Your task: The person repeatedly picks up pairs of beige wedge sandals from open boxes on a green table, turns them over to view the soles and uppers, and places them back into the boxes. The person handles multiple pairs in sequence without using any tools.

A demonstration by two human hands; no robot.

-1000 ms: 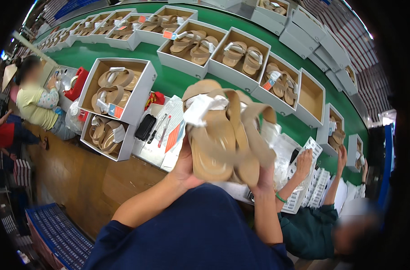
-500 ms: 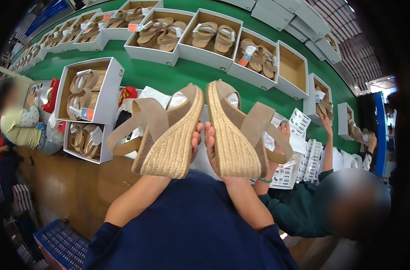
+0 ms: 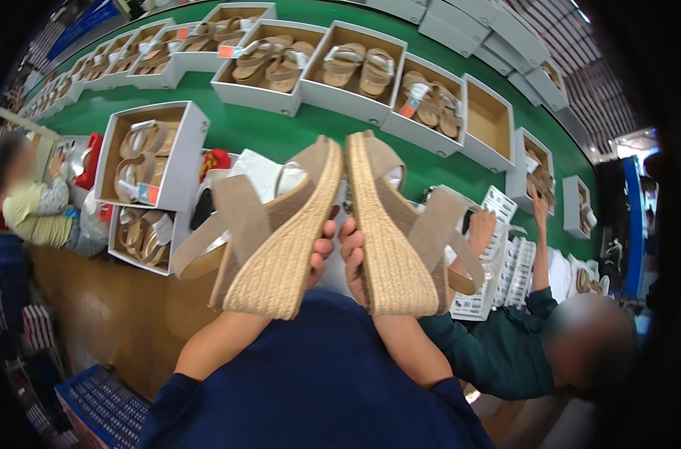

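Note:
I hold up a pair of taupe wedge sandals with woven, rope-covered wedges. My left hand (image 3: 320, 258) is closed on the left wedge sandal (image 3: 280, 247), and my right hand (image 3: 354, 258) on the right wedge sandal (image 3: 400, 254). The fingertips show in the gap between the two wedges; the rest of each hand is behind the shoes. Both sandals stand with their toes away from me, nearly touching there, heels spread towards me. White stuffing shows under the toe straps, and the ankle straps stick out to the sides.
On the green table (image 3: 258, 131) a row of open white boxes (image 3: 348, 101) holds sandals; one box (image 3: 490, 120) has no shoes. Two sandal boxes (image 3: 194, 153) are stacked at left. A co-worker in dark green (image 3: 497, 352) reaches over label sheets (image 3: 508, 266) at right. Closed boxes (image 3: 452, 30) stand far back.
The sandals have come slightly nearer to me, and their heel ends have tilted a little outward. At right, the co-worker's near hand has shifted; another person's hand has left the far-right box.

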